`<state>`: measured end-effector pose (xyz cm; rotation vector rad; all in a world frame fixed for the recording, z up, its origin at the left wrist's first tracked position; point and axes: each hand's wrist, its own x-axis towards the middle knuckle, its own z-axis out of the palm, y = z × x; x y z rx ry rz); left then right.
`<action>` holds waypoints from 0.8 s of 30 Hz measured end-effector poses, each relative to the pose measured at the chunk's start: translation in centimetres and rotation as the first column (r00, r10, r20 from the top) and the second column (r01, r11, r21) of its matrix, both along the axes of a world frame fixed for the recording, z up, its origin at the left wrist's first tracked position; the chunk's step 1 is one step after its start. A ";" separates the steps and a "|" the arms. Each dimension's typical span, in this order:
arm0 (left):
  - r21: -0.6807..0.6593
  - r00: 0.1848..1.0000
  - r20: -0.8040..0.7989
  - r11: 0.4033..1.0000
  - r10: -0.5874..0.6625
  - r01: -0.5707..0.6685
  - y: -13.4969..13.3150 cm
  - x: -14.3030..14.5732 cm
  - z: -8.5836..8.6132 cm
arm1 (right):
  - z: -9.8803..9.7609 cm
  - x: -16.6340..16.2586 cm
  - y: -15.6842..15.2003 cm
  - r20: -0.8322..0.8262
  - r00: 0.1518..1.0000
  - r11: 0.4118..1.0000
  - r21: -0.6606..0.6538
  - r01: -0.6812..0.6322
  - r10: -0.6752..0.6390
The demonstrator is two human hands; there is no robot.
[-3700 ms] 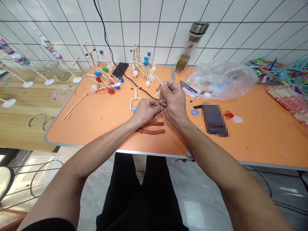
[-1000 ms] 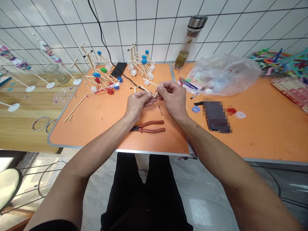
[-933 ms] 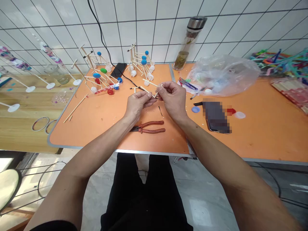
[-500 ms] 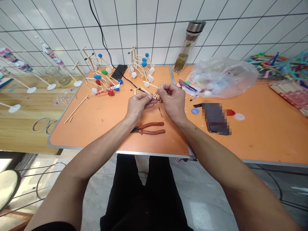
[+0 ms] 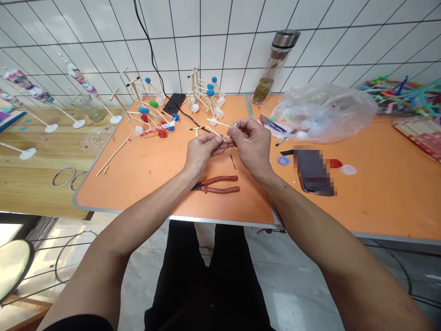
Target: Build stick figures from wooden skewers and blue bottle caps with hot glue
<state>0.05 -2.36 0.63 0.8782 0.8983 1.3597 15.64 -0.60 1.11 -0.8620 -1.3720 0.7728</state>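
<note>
Thin wooden sticks [image 5: 219, 123] meet between my two hands above the orange table. My left hand [image 5: 200, 154] is closed, pinching one stick between thumb and fingers. Close beside it, my right hand [image 5: 253, 143] is closed around the sticks' other ends. The fingers hide the joint where the sticks meet. Below the hands lie red-handled pliers [image 5: 223, 189], their jaws partly hidden behind my left wrist. A short black strip [image 5: 233, 162] rests between the wrists. Just beyond my left hand is a small T-shaped stick piece [image 5: 197, 129] with black ends.
Stick frames with coloured caps [image 5: 144, 111] stand at the back left, near a phone [image 5: 174, 104]. A tea bottle [image 5: 275, 66], a clear plastic bag [image 5: 324, 112] and a pixelated dark phone [image 5: 314, 172] are to the right. Loose sticks [image 5: 113, 156] lie left.
The view has shifted slightly, moving the scene a little to the right. My hands keep their hold on the sticks, the fingertips now slightly closer together.
</note>
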 end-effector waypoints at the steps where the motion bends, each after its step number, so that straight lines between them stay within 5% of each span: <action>1: -0.005 1.000 -0.001 1.000 0.005 -0.005 0.0 0.0 0.0 | 0.1 0.0 0.0 0.002 1.000 1.000 0.006 -0.001 0.001; 24: -0.043 1.000 -0.004 0.999 0.023 -0.023 -0.4 0.3 0.5 | 0.6 -0.1 -0.4 0.035 0.999 0.999 -0.031 0.020 -0.019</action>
